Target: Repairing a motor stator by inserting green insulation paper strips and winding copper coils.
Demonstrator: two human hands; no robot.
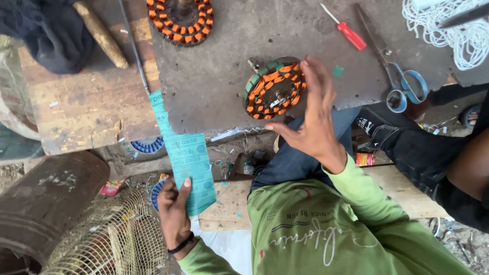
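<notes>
Head view, looking down. The left hand (174, 216) pinches a long strip of teal paper (189, 168) between thumb and fingers, held off the edge of the table (214, 91). The right hand (311, 119) hovers open, fingers spread, holding nothing, just beside a round stator (273, 89) wound with glossy orange copper coils and green insulation, lying on the grey, scuffed tabletop. A second coil ring (181, 20) sits farther back. A red screwdriver (346, 30), blue-handled scissors (395, 76) and white cord (448, 30) lie to the right.
</notes>
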